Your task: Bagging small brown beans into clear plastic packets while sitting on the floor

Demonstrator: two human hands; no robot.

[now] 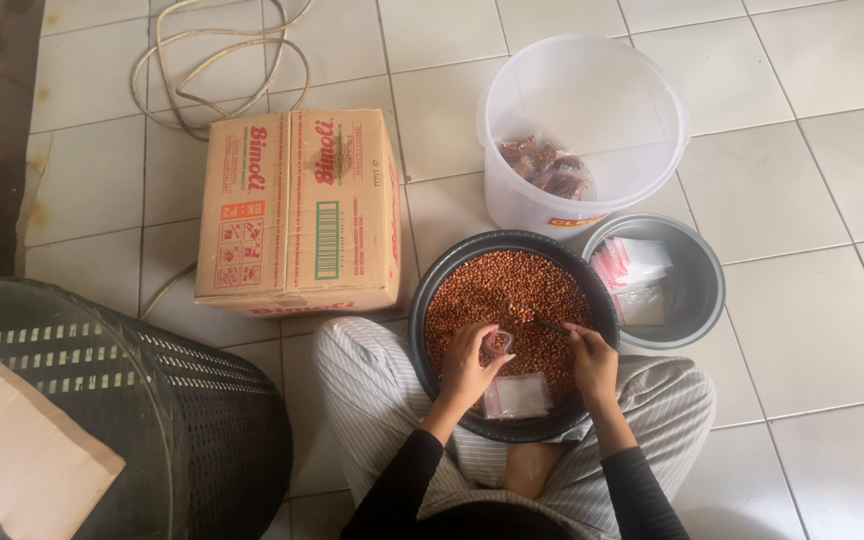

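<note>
You are gripping a small clear plastic bag (498, 343) in your left hand (468, 366), mouth up over the dark basin (432, 290) of peanuts (507, 290) resting against your legs, catching spills. Your right hand (592, 362) is clasping a spoon (550, 324) beside the bag.

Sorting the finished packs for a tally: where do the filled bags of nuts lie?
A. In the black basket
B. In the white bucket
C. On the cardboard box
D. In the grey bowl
B: the filled bags lie at the bottom of the white bucket.
</note>
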